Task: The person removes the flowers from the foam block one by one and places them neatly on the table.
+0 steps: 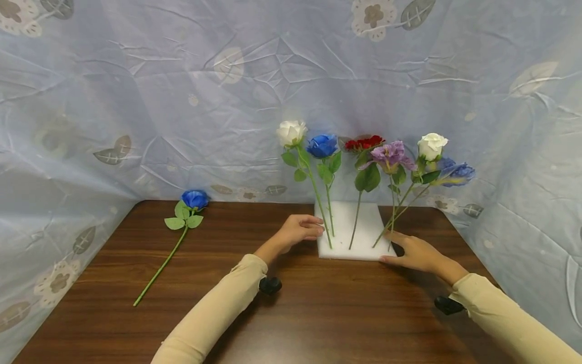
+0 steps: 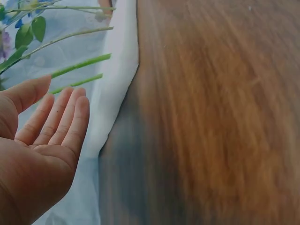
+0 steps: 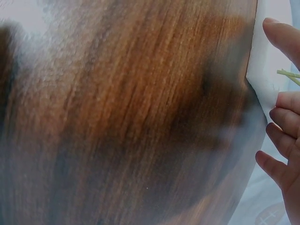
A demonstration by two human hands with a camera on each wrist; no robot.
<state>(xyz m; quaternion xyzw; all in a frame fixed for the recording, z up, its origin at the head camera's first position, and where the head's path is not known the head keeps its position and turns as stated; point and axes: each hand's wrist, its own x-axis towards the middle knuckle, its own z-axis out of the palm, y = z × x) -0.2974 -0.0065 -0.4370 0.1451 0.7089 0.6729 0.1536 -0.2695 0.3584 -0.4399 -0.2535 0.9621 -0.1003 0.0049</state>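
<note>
White flat foam block (image 1: 344, 217), six mixed-colour flowers (image 1: 392, 157) stuck in, left grip (image 1: 297, 231) and right grip (image 1: 416, 254) open at its sides, worktop (image 1: 327, 313) stretching frontward, back edge near.

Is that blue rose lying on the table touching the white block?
Apart: the head view shows brown table between the lying blue rose and the white block.

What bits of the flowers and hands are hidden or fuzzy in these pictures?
- Head view: bottom ends of the standing stems, hidden in the white foam.
- Head view: part of the ruffled blue flower, behind the rightmost white rose.
- Left wrist view: the purple flower, blurred and cut off by the left edge.
- Right wrist view: the right hand, partly cut off by the right edge.
</note>
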